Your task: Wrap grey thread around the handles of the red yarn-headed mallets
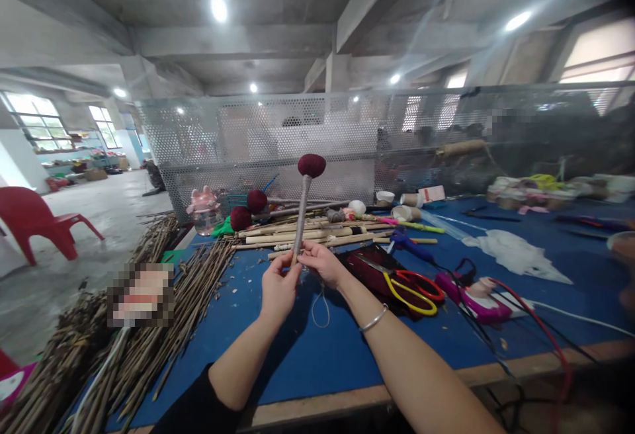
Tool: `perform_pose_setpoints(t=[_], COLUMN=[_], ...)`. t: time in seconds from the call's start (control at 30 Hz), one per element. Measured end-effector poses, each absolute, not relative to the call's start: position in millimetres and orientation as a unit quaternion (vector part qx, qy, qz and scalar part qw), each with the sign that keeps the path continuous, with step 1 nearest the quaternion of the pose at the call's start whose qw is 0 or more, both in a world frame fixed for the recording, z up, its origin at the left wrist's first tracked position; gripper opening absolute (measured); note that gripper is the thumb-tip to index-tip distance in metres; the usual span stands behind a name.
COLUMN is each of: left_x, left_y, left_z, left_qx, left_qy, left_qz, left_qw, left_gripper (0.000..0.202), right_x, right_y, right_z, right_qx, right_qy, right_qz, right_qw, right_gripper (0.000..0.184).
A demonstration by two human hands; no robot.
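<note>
My left hand and my right hand are both closed on the lower end of a grey stick with a dark red padded head, held upright above the blue table. A thin loop of cord hangs below my right hand. A silver bangle sits on my right wrist. Two more red-headed sticks lie further back on the table.
Bundles of thin brown sticks lie at the left. Pale bamboo rods, yellow-and-red scissors, dark red fabric, a pink tool with cables and white cloth lie on the table. A perforated metal screen stands behind. A red chair is at left.
</note>
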State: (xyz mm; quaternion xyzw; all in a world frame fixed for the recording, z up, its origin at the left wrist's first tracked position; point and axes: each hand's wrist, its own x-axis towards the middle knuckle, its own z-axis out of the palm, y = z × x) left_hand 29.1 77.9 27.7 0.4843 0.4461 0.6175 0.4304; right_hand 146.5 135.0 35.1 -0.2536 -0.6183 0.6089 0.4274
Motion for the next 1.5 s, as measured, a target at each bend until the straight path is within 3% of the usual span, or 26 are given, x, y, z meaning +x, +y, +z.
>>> perform_pose_setpoints(t=[0.37, 0.57, 0.7, 0.93, 1.23, 1.43, 1.5], left_x=[27, 28, 31, 30, 31, 26, 26], left_y=[81, 77, 77, 79, 81, 84, 84], left_z=[26, 30, 28, 22, 25, 17, 20], left_qx=[0.492, 0.475, 0.475, 0.482, 0.476, 0.479, 0.466], left_qy=[0.436, 0.419, 0.386, 0.465, 0.413, 0.475, 0.457], left_qz=[0.624, 0.610, 0.617, 0.621, 0.589, 0.594, 0.600], left_qw=[0.423, 0.475, 0.494, 0.407, 0.506, 0.438, 0.462], left_gripper=[0.039, 0.046, 0.039, 0.042, 0.039, 0.036, 0.035], right_x=[143, 143, 145, 143, 148, 144, 142], right_y=[134, 136, 138, 143, 141, 142, 140], right_z=[36, 35, 33, 31, 34, 33, 36], right_qx=[-0.240, -0.229, -0.225, -0.291, -0.231, -0.257, -0.254], right_qy=[-0.604, -0.586, -0.588, -0.615, -0.553, -0.567, -0.547], right_qz=[0.623, 0.638, 0.639, 0.573, 0.683, 0.630, 0.654], right_qw=[0.436, 0.445, 0.441, 0.458, 0.417, 0.464, 0.457], right_gripper=[0.030, 0.028, 0.029, 0.029, 0.030, 0.026, 0.029])
